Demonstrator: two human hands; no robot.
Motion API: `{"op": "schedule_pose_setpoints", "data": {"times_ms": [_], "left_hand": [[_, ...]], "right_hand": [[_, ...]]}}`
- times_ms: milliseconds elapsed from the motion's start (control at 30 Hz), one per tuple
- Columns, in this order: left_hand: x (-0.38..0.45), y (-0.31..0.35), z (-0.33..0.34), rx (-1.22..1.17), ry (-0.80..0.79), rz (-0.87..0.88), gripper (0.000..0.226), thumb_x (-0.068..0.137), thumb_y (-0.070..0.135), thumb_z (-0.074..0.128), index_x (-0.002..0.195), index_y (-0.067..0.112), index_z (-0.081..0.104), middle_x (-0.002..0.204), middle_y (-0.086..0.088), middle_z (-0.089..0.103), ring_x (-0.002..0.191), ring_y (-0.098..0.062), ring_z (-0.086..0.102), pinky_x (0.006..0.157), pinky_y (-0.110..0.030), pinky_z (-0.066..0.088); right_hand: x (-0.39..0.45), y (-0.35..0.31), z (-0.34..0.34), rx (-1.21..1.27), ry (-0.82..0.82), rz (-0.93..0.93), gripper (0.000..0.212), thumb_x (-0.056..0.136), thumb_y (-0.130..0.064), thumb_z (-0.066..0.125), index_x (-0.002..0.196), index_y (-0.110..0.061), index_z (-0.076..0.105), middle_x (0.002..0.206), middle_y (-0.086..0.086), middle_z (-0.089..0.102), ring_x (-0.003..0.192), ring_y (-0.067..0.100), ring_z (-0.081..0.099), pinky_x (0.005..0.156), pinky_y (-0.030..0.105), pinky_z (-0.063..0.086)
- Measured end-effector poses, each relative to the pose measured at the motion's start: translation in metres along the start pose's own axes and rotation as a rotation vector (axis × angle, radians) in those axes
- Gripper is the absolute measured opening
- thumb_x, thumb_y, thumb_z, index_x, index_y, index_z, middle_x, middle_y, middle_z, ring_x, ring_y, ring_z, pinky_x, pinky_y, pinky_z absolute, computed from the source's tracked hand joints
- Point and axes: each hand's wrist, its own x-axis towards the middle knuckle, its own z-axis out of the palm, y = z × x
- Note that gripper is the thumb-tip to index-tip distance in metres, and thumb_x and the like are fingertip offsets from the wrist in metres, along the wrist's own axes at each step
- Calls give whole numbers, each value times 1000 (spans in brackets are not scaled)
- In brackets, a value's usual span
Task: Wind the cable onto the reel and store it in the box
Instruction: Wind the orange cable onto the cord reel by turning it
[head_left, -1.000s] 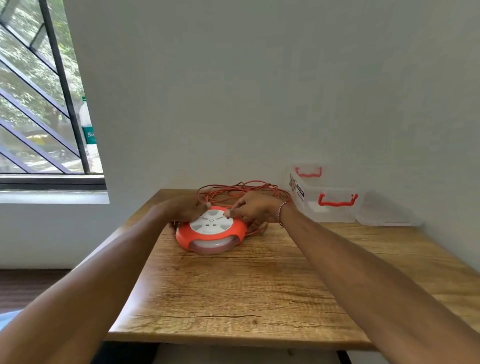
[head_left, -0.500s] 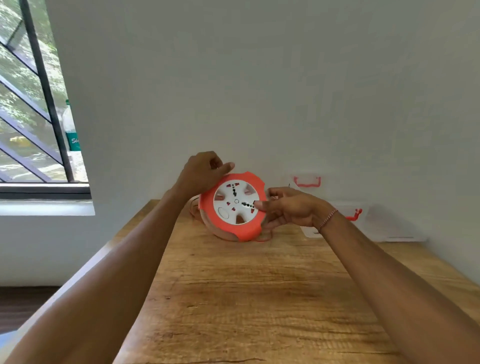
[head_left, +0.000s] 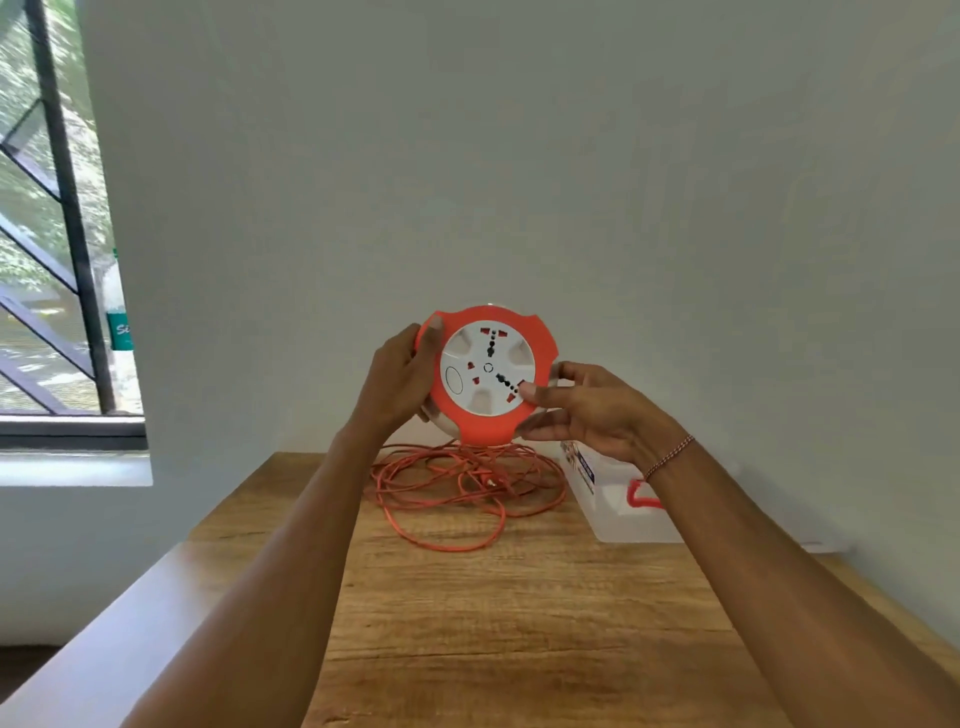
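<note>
Round orange plastic reel with white socket face (head_left: 488, 375): held upright above wooden tabletop (head_left: 519, 623), face toward viewer. Left hand (head_left: 397, 382) grips left rim, thumb over front edge. Right hand (head_left: 592, 410) holds right rim, thumb tip on socket face, fingers behind. Thin orange cable (head_left: 467, 483): loose tangled heap on table below reel, unwound. Clear plastic box with red handle (head_left: 618, 499): right of heap, near wall.

Risks: crossed loops likely knot or snag during winding; trailing cable may drag heap off table edge; one-handed hold while cranking could let reel slip.
</note>
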Motion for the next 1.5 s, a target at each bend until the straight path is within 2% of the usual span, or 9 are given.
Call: {"op": "schedule_pose_setpoints", "data": {"times_ms": [100,200,267,367,500,700,1100,1300,1500], "left_hand": [[4,5,7,16,75,29,61,103,58,33,94,5,62,76,-14,71,64,-32,72,45,-39,55],[10,10,11,-15,120,39,61,104,55,32,95,2,63,82,-17,71,75,-36,71,56,-43,54],[14,11,11,-19,121,41,63,104,55,33,95,0,62,84,-19,71,79,-39,70,62,-41,52],[16,12,12,6,115,53,64,104,55,34,95,-1,63,85,-19,72,80,-39,70,68,-48,56],[15,15,15,41,121,83,60,105,53,34,96,2,65,84,-14,72,77,-34,70,69,-56,57],[18,17,16,75,55,128,56,104,53,33,96,9,67,83,-7,74,71,-25,72,69,-54,60],[17,18,20,70,46,131,57,105,51,34,93,4,65,82,-11,72,72,-28,71,68,-54,59],[17,21,18,31,88,143,59,104,53,33,93,4,65,81,-13,72,71,-30,71,67,-54,59],[18,17,18,66,97,141,55,105,50,33,98,7,67,84,-9,74,73,-25,73,71,-53,61]], "right_hand": [[-2,-14,-7,-269,75,-80,57,74,-31,84,119,-9,59,104,13,74,88,32,73,79,43,60],[-3,-31,-4,-713,375,-343,63,65,-49,85,116,-20,63,104,-7,69,83,12,70,71,29,59],[-3,-42,-2,-880,552,-645,45,71,-40,84,108,-24,64,103,-11,64,79,5,63,65,20,51],[-6,-57,4,-1028,395,-912,21,83,-9,71,93,-27,70,106,-10,65,81,5,58,64,13,44],[-5,-55,18,-1322,146,-886,48,79,12,62,90,-32,78,129,-7,62,97,12,46,74,25,46],[-2,-41,27,-1576,94,-780,38,70,-13,86,103,-30,76,142,-12,53,116,17,38,83,34,52],[5,-27,26,-1733,322,-820,58,78,-29,77,128,-49,56,125,6,54,108,25,48,81,39,49],[2,-25,35,-1589,566,-769,64,83,-70,52,135,-34,54,116,9,68,95,27,67,74,37,56],[-3,-36,32,-1582,356,-866,31,84,-26,74,114,-24,72,120,6,64,105,24,54,78,38,57]]}}
